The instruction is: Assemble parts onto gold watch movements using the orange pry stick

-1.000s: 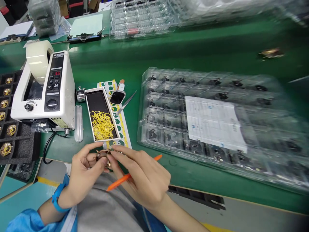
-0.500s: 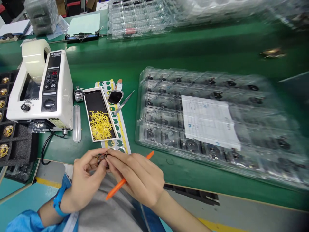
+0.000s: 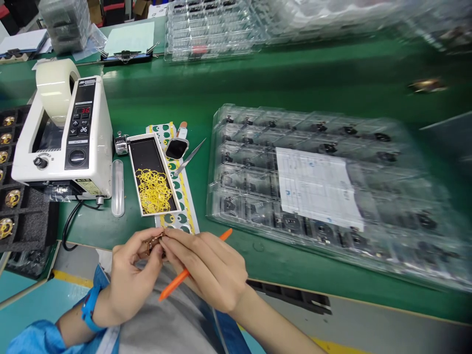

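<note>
My left hand [image 3: 127, 282] pinches a small copper-coloured metal part [image 3: 153, 242] between thumb and fingers, just in front of the bench edge. Most of that part is hidden by the fingertips. The fingertips of my right hand [image 3: 216, 270] meet at the same part from the right. A slim orange plastic stick [image 3: 172, 287] lies across my right hand, gripped under its fingers, with both ends showing. Beyond the hands stands a white-rimmed box [image 3: 143, 153] with a heap of thin yellow rings [image 3: 154, 192]. It overlaps a white sheet with punched round holes [image 3: 186, 196].
Left stands a tape dispenser [image 3: 92, 162], beside a black foam tray [image 3: 33, 219] of round gold parts. Tweezers [image 3: 191, 156], a smartwatch [image 3: 177, 148] and a tally counter [image 3: 121, 144] surround the box. Stacked clear trays [image 3: 250, 216] with a paper sheet [image 3: 317, 187] cover the right.
My right hand and the orange stick have shifted very slightly left. Both hands stay closed around the small part, and the view has moved a little.
</note>
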